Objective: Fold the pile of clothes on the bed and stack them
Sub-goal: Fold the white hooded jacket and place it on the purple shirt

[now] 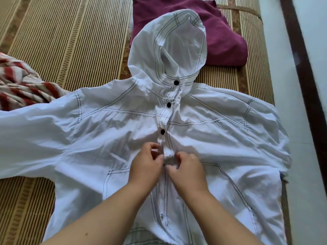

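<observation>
A white hooded jacket [109, 131] with dark stitching lies front up, spread across the bed, hood pointing away from me and sleeves out to both sides. Three black snaps run down its closed upper placket. My left hand [147, 164] and my right hand [187, 169] meet at the middle of the placket, just below the third snap. Both pinch the fabric strip there, fingers curled on it. A folded maroon garment [224, 38] lies beyond the hood. A red and white striped garment [19, 82] lies crumpled at the left.
A striped bamboo mat [70, 41] covers the bed under the clothes. The bed's right edge [270, 85] runs beside a pale floor, with a dark wooden strip [307, 80] further right.
</observation>
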Demonstrator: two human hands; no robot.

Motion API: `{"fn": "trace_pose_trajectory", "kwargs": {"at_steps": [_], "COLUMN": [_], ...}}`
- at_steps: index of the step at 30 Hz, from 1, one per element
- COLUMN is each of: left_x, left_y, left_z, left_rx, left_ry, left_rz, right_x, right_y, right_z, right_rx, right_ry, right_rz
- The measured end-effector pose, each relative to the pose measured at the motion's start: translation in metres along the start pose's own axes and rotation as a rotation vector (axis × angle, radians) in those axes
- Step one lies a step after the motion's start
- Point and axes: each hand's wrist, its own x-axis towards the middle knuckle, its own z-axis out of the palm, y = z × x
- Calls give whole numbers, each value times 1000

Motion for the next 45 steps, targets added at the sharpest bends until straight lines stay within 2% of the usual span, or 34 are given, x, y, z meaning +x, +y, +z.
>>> {"fn": "trace_pose_trajectory", "kwargs": {"at_steps": [3,7,9,11,12,15,18,21,24,28,30,36,39,42,44,45], "left_x": [-16,-18,-14,-16,-20,-43,-61,-66,-65,-64,-62,-49,-55,-68,-79,-85], "left_y": [-15,-19,-16,-21,-27,-52,-83,-96,-89,-47,-26,-3,-4,-19,-29,-33], "left_z": [5,10,9,5,3,-6,-21,-43,-54,-31,-8,21,4,-33,-62,-74], "left_rx": [209,414,389,344,326,436,780,891,895,769,777,1029,982,831,726,679], "left_ry": [36,41,27,33,43,-35,-242,-365,-407,-252,-300,-496,-501,-503,-485,-443], "left_rz": [97,45,53,143,212,328,329,296,293,500,565,443,477,531,587,626], "right_x": [-12,-30,-43,-55,-58,-69,-82,-97,-105,-107,-106,-95,-96,-101,-102,-101], "right_y": [3,11,15,19,22,25,33,37,38,39,42,49,50,49,47,46], "right_z": [18,25,27,31,31,27,20,10,6,1,-3,-17,-18,-15,-10,-6], "right_rx": [-163,-156,-175,-308,-334,-117,177,296,358,473,493,524,521,412,294,212], "right_ry": [79,192,74,-112,-135,-90,102,228,279,361,385,393,352,293,178,67], "right_rz": [-35,-113,-142,-131,-136,-92,50,150,179,249,249,219,165,55,-25,-63]}}
